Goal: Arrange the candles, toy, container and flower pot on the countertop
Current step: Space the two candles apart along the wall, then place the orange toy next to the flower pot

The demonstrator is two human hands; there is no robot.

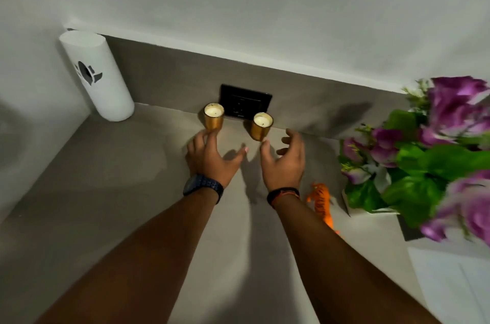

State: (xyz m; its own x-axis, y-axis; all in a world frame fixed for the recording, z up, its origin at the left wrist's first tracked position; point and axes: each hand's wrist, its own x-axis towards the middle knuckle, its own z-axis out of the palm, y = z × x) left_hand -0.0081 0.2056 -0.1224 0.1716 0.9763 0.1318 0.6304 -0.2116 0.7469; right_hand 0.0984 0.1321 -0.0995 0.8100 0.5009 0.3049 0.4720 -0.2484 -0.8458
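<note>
Two forearms reach forward. Left hand (209, 156), spread and empty, fingertips at the left candle (213, 117) just ahead. Right hand (285, 158), open and empty, has the right candle (262, 126) just ahead-left; both candles upright.

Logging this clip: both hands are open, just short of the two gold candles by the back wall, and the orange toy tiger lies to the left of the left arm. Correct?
Not quite. The head view shows the toy tiger to the right of the right hand, beside the flower pot. The rest holds: left hand and right hand are open, just short of the candles.
</note>
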